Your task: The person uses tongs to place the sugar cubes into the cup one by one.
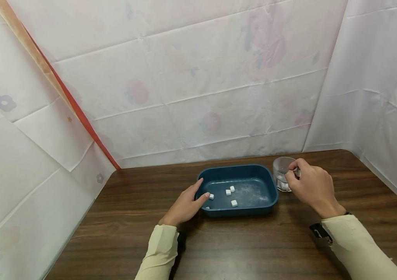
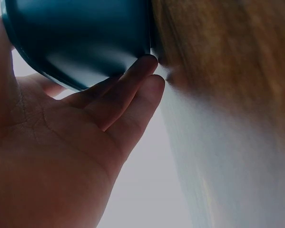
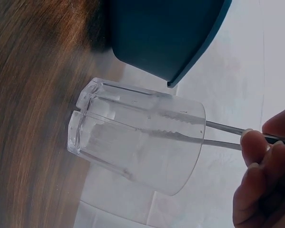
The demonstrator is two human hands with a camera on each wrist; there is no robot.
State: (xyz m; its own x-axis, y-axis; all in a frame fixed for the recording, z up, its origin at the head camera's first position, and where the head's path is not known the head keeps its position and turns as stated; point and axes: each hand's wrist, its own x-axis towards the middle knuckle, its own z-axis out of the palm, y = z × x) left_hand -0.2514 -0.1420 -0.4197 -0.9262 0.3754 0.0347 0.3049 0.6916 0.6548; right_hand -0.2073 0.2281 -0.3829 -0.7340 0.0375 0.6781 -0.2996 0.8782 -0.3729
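**Tweezers in the glass, tray held at its end!**

And here's the right hand (image 1: 312,186), fingertips pinched round a pair of metal tweezers (image 3: 223,127), their serrated arms reaching down inside a clear glass (image 3: 175,164)! The glass stands upright on the wooden table (image 1: 125,225), just beside the right end of a blue tray (image 1: 240,212). White cubes (image 1: 284,186) sit low in that glass; whether the tweezer tips have one between them, I cannot tell.

Over to the other side: the left hand (image 1: 186,204) has hold of the tray's left end, thumb over the rim, other fingers against the outer wall. Inside the tray, four small white blocks (image 1: 234,203) show clearly: two close together near the middle, one nearer the front wall, another by the left thumb. The edge of a fifth peeks over the near left rim!

Pale yellow sleeves (image 1: 159,249) cover both forearms, and behind everything hangs a creased, fruit-patterned sheet (image 1: 184,89).
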